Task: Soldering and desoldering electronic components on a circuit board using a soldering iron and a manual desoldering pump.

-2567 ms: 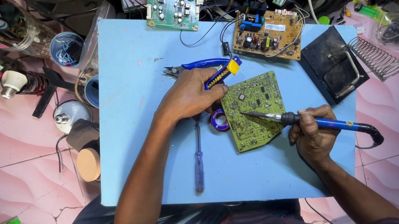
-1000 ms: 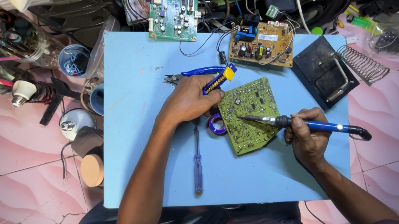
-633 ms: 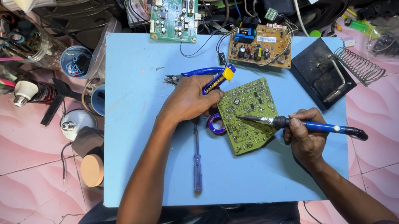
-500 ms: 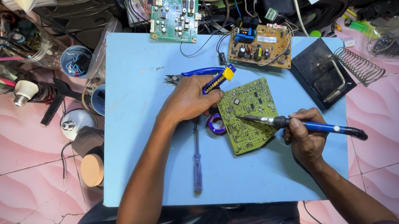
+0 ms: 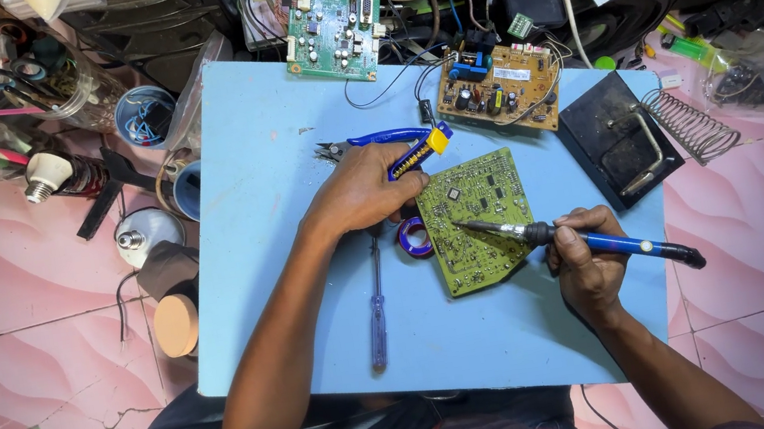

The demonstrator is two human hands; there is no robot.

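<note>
A: Where is the green circuit board (image 5: 479,220) lying?

B: It is laid flat, solder side up, on the blue table (image 5: 271,211), between the two hands, so that its joints can be reached from above.

A: How is it worked on?

B: A blue-handled soldering iron (image 5: 568,242) is gripped like a pen in the closed right hand (image 5: 586,265), just right of the board, its tip brought down onto the board's middle.

A: And the left hand (image 5: 363,187)?

B: It is curled beside the board's left edge; a yellow-and-blue tool (image 5: 420,150) shows at its fingertips, though whether it is gripped cannot be told. Blue pliers (image 5: 371,141) and a screwdriver (image 5: 374,296) are kept nearby.
</note>
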